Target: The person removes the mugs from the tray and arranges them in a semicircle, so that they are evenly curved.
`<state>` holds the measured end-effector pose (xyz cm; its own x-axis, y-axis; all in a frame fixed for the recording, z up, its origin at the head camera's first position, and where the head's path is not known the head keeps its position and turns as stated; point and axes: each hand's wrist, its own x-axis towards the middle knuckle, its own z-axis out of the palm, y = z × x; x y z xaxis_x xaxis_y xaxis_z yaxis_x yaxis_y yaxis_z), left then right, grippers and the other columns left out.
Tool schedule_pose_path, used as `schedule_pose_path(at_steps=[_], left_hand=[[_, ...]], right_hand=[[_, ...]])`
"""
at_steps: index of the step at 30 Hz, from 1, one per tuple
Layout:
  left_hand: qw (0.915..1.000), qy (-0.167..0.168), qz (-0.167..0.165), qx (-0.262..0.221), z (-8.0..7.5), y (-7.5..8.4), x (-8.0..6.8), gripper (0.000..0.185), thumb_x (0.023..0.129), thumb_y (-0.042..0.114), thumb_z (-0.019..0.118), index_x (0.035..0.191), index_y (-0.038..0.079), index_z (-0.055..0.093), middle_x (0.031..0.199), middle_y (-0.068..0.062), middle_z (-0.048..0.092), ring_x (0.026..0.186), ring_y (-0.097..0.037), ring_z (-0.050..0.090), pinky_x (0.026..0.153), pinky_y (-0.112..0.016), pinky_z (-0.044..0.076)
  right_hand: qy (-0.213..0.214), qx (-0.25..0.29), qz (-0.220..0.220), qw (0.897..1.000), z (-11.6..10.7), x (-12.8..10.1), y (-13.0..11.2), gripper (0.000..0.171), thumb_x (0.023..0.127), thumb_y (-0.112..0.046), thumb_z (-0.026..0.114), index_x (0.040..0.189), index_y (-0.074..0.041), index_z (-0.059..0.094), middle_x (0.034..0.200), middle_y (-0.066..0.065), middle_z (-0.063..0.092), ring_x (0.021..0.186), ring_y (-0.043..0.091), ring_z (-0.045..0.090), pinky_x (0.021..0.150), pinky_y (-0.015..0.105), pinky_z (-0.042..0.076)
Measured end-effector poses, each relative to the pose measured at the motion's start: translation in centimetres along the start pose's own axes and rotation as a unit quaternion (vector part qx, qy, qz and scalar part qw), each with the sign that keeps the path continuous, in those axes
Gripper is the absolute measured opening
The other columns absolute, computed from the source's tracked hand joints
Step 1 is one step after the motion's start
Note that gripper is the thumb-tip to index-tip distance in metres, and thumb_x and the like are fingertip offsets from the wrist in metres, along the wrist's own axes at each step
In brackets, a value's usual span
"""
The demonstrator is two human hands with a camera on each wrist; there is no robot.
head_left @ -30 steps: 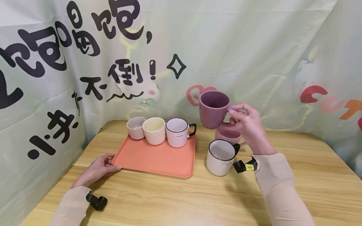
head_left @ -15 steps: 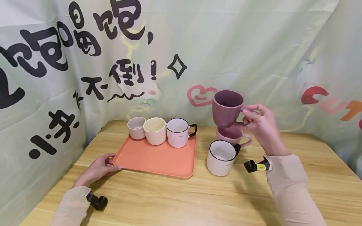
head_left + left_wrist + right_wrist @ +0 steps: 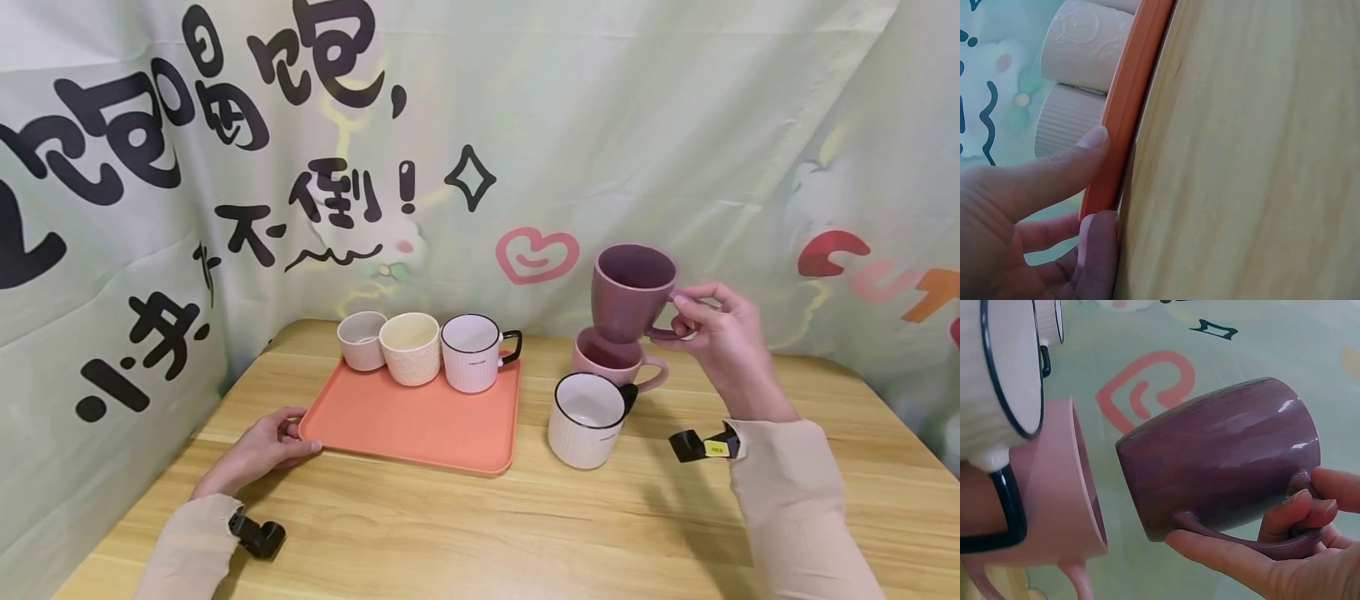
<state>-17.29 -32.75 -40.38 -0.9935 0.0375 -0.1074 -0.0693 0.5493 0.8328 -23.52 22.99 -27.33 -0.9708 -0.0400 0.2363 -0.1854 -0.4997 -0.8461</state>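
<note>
The right hand point(image 3: 716, 329) grips the purple mug point(image 3: 630, 292) by its handle, held in the air right of the orange tray point(image 3: 420, 425), above the pink mug point(image 3: 611, 360). The left hand point(image 3: 258, 450) pinches the tray's near-left corner; 3 mugs stand along its far edge.

Six mugs point(image 3: 471, 352), one tray point(image 3: 420, 425)

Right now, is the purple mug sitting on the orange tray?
No, the right hand holds the purple mug up in the air, away from the orange tray.
</note>
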Motion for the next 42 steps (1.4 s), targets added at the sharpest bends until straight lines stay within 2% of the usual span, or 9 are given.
schedule_pose_path(at_steps=[12, 29, 42], left_hand=[[1.0000, -0.001, -0.004, -0.003, 0.0, 0.0, -0.1, 0.072, 0.090, 0.007, 0.078, 0.139, -0.021, 0.035, 0.098, -0.014, 0.059, 0.083, -0.019, 0.055, 0.068, -0.022, 0.052], [1.0000, 0.002, -0.008, 0.000, 0.1, 0.1, -0.1, 0.072, 0.089, 0.007, 0.078, 0.139, -0.021, 0.035, 0.098, -0.014, 0.059, 0.082, -0.019, 0.055, 0.067, -0.022, 0.052], [0.9998, 0.008, -0.009, 0.012, 0.1, 0.1, -0.1, 0.072, 0.089, 0.008, 0.079, 0.139, -0.021, 0.036, 0.097, -0.013, 0.057, 0.083, -0.020, 0.053, 0.067, -0.022, 0.051]], right_hand=[[0.016, 0.056, -0.016, 0.998, -2.0, -0.3, -0.4, 0.016, 0.096, 0.016, 0.055, 0.090, 0.005, 0.065, 0.075, 0.014, 0.064, 0.056, 0.023, 0.052, 0.061, 0.050, 0.059], [0.054, 0.071, -0.019, 0.996, -4.3, -0.7, -0.2, 0.015, 0.096, 0.016, 0.056, 0.088, 0.007, 0.064, 0.075, 0.014, 0.059, 0.055, 0.025, 0.050, 0.059, 0.051, 0.058], [0.073, 0.059, 0.008, 0.996, -6.3, -0.6, 0.7, 0.016, 0.095, 0.015, 0.057, 0.086, 0.005, 0.064, 0.068, 0.015, 0.057, 0.055, 0.023, 0.053, 0.060, 0.050, 0.059]])
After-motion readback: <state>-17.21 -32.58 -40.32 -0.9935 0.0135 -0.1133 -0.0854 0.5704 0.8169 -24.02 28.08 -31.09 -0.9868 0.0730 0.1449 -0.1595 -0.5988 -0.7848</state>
